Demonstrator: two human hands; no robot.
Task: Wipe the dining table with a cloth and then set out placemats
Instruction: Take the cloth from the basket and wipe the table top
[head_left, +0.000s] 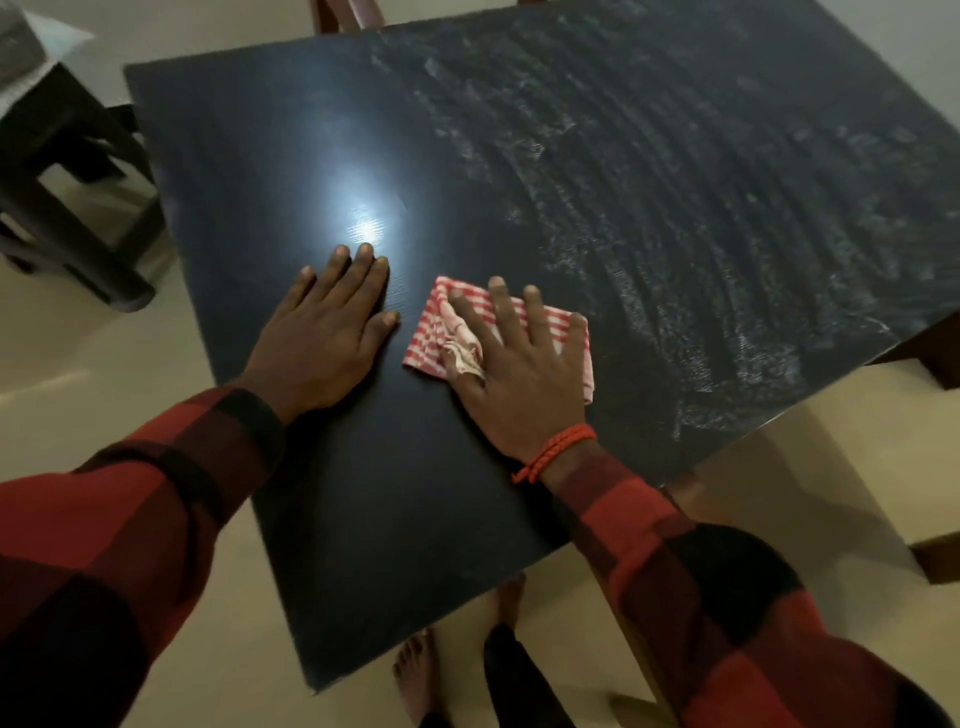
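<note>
Cloth (524, 332), red-and-white checked, folded, lies flat on the dark dining table (395, 499), near-middle of the top, just right of the light glare (363, 218). Right hand (511, 374) lies palm-down on the cloth, fingers straight and spread, pressing it onto the table; thumb points left over a bunched, paler part of the fabric. Not curled around it, just flat on top. Red braided wristband (553, 453) on the right wrist. Left hand (324, 332) flat on the bare tabletop just left of the cloth, fingers straight and close together, thumb out toward the cloth, holding nothing; thumb tip near the cloth edge but apart from it. Both arms in red-and-black checked sleeves (130, 545). Far and right part of the table shows whitish curved smear streaks (701, 208); left and near part looks smooth and dark. Bare feet (415, 675) on the pale floor (831, 467) below the near table edge. Dark stool or small table (67, 171) on the floor at far left. Part of a wooden chair (337, 13) behind the far edge
</note>
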